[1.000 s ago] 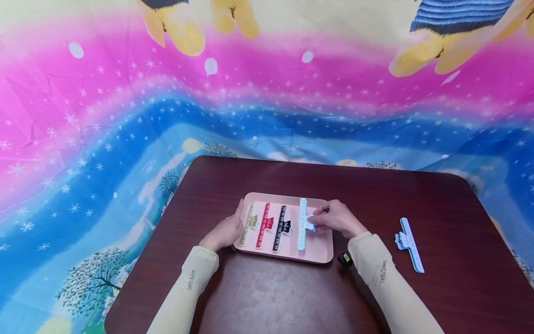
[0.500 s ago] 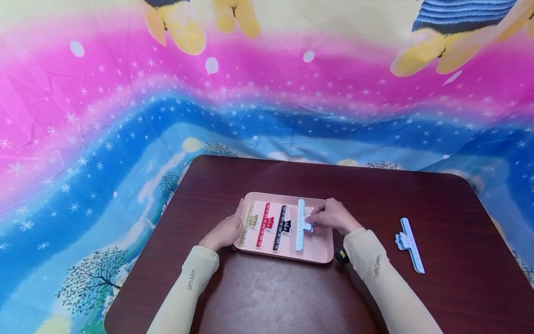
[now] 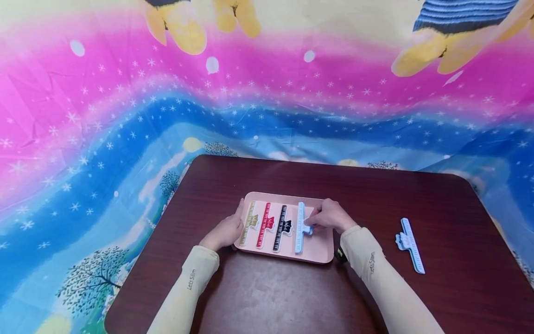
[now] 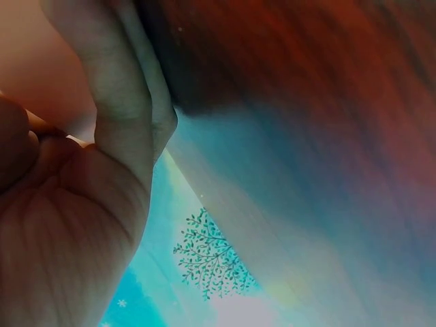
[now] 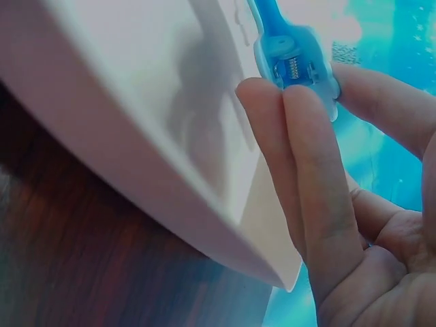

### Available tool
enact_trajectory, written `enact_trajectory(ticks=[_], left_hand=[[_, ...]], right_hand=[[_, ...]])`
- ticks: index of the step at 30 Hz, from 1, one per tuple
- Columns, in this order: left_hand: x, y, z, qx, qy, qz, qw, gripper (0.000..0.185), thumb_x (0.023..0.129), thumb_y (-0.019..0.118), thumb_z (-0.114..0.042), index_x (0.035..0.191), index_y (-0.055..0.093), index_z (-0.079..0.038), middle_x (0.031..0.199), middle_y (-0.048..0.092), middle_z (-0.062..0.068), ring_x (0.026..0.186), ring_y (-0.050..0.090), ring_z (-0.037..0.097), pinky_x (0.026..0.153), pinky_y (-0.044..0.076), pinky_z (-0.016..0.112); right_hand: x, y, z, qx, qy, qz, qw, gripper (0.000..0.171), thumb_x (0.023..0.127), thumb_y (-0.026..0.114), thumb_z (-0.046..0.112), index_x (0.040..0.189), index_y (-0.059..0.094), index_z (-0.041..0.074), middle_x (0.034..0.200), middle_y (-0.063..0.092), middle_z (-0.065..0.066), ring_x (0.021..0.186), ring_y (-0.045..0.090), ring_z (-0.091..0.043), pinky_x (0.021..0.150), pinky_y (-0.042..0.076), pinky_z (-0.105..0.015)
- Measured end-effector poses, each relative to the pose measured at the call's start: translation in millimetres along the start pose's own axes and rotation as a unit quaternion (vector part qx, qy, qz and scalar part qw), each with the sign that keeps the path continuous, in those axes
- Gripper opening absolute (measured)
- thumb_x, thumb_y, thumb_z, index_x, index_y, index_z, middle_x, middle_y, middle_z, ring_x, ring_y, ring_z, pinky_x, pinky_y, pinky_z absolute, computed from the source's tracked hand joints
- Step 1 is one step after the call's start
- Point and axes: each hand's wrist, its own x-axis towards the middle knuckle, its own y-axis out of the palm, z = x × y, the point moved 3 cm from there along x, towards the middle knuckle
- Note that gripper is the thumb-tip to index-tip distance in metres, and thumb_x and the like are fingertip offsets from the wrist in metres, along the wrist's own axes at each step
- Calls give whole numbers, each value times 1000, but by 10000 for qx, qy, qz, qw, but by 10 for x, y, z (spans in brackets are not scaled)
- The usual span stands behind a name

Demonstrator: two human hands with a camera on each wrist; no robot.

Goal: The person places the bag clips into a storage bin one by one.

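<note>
Blue clip [image 3: 301,226] nudged toward 9 o'clock on pink tray [image 3: 323,248] | right hand [image 3: 330,216] keeps pinching its handle | left hand [image 3: 225,230] steadies tray edge, fingers straight.

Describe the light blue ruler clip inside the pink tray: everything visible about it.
The light blue clip looks like plastic: a long flat bar with printed ruler markings and a squeeze tab on its right side. The right wrist view shows a metal spring inside that tab. It lies lengthwise in the pink tray, rightmost of four clips, beside the black clip. The right hand pinches its tab.
</note>
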Motion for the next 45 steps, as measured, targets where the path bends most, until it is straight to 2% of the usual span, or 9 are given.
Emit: enact_trajectory(ticks=[8,15,16,18,22,30,36,42,45], left_hand=[[-2,-7,-2,-5,23,-3,10000,67,108,37,-13,166,5,-1,136,62,30,106,65,30,104,50,49],[10,13,16,-26,-10,33,10000,68,107,36,-12,166,4,-2,124,66,30,78,68,22,93,55,44],[14,17,21,-79,-36,57,9999,68,107,36,-11,166,3,-3,126,65,30,73,69,22,92,55,44],[18,17,24,-13,-29,24,10000,68,107,36,-12,166,4,-2,125,66,29,81,69,22,95,54,43],[20,25,35,-213,-111,129,9996,68,108,34,-12,167,0,-5,131,63,30,64,69,20,92,56,42],[20,18,33,95,38,20,9999,68,107,36,-13,166,5,-1,140,59,30,115,64,32,108,48,50],[12,6,13,72,46,14,10000,68,107,36,-13,166,4,-1,143,57,31,120,63,34,110,47,50],[6,7,6,1,26,23,10000,68,107,36,-12,166,4,-1,127,65,29,97,69,29,102,51,46],[5,1,1,-1,12,20,10000,68,107,36,-12,166,4,-1,125,66,29,95,68,29,100,52,46]], right_hand=[[23,16,-18,-434,-57,-54,9990,15,82,86,14,77,77,3,73,75,-11,66,71,-21,61,53,-30],[28,36,0,-549,-41,-2,9985,15,83,85,15,78,77,3,69,75,-11,63,73,-20,64,57,-31],[29,39,6,-581,-41,10,9983,15,83,85,15,78,77,3,69,75,-10,63,73,-20,65,57,-31],[35,43,17,-654,-42,31,9978,16,83,85,16,78,77,3,69,75,-10,64,74,-20,66,57,-31],[38,46,52,-811,-22,47,9967,21,82,86,20,75,76,4,68,74,-10,64,73,-21,63,54,-30],[73,91,76,-865,159,160,9960,26,83,87,24,75,75,2,68,75,-11,65,74,-22,61,53,-30],[87,109,102,-988,196,201,9947,28,84,87,27,75,75,3,69,75,-12,67,74,-23,68,54,-33],[96,115,109,-1034,136,233,9943,26,84,87,25,78,74,3,68,74,-11,67,74,-23,73,56,-34],[101,119,106,-1086,104,238,9937,26,85,86,25,78,74,4,67,74,-10,67,74,-22,71,54,-32]])
